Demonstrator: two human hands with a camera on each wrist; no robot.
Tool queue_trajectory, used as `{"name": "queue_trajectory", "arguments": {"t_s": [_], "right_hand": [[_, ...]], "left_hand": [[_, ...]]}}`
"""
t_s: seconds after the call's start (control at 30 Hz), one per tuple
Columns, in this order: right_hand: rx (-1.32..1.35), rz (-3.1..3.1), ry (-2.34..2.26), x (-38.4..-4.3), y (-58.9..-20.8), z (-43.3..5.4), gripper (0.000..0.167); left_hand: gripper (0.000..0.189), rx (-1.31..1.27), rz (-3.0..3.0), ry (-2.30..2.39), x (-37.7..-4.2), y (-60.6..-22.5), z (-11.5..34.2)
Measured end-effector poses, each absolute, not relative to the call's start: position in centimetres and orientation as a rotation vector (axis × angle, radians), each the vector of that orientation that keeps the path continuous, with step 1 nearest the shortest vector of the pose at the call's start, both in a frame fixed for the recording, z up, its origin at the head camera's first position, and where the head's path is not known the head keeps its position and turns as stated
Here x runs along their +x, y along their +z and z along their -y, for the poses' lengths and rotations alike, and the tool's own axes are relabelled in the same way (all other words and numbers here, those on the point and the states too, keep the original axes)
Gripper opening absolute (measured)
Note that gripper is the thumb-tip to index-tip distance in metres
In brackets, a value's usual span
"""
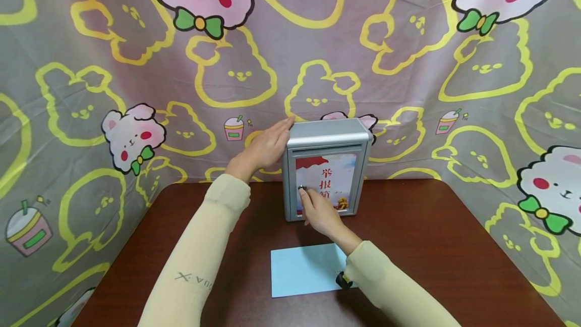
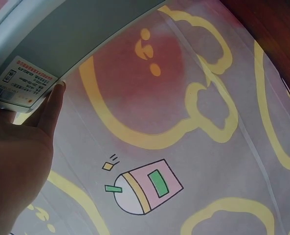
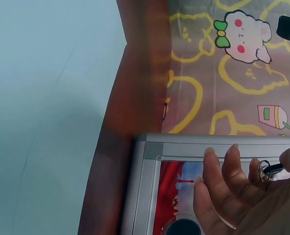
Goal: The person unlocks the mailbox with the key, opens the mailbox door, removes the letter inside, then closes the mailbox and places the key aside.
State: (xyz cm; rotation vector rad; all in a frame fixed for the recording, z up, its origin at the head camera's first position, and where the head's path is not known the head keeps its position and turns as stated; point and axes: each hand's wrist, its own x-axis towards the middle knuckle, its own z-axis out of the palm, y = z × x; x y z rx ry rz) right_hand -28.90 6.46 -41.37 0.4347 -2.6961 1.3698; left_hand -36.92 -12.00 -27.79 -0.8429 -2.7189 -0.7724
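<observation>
A grey metal box (image 1: 328, 140) with a printed front panel (image 1: 345, 170) and red characters stands upright at the back of the table. My left hand (image 1: 265, 148) rests along its upper left side, fingers fairly straight, fingertips at the back corner. In the left wrist view that hand (image 2: 25, 161) lies by a white label (image 2: 22, 83) on the box. My right hand (image 1: 321, 211) is at the left part of the panel, pinching a small key (image 1: 302, 187). The right wrist view shows the black-headed key (image 3: 273, 169) with a metal ring (image 3: 263, 170) between thumb and forefinger; its tip is hidden.
A light blue sheet (image 1: 301, 271) lies on the dark red-brown table (image 1: 245, 266) in front of the box, under the right forearm. A patterned cloth (image 1: 281, 39) hangs close behind the box and along both sides. The right wrist carries a small black camera (image 1: 343, 280).
</observation>
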Motion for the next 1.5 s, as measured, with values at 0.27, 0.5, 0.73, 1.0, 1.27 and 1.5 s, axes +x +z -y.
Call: {"name": "queue_trajectory", "arguments": {"t_s": [0.27, 0.5, 0.73, 1.0, 1.27, 1.5], "right_hand": [[0.426, 2.702, 1.359, -29.2, -41.3, -6.4, 0.046], [0.39, 2.699, 1.239, -29.1, -41.4, -6.4, 0.043], [0.407, 2.576, 1.122, -29.3, -41.7, -6.4, 0.042], [0.482, 2.42, 1.139, -29.3, -41.7, -6.4, 0.029], [0.562, 2.288, 0.961, -29.1, -41.6, -6.2, 0.016], [0.603, 2.246, 0.712, -29.1, -42.4, -6.4, 0.014]], "left_hand": [[0.059, -0.84, 2.722, -0.788, -36.9, -27.5, 11.9], [0.059, -0.838, 2.727, -0.785, -36.7, -27.5, 12.0], [0.059, -0.832, 2.726, -0.788, -36.7, -27.5, 11.9], [0.059, -0.831, 2.732, -0.777, -36.6, -27.6, 12.0], [0.059, -0.823, 2.739, -0.792, -36.6, -27.6, 12.0], [0.059, -0.841, 2.736, -0.787, -36.6, -27.5, 12.0]]}}
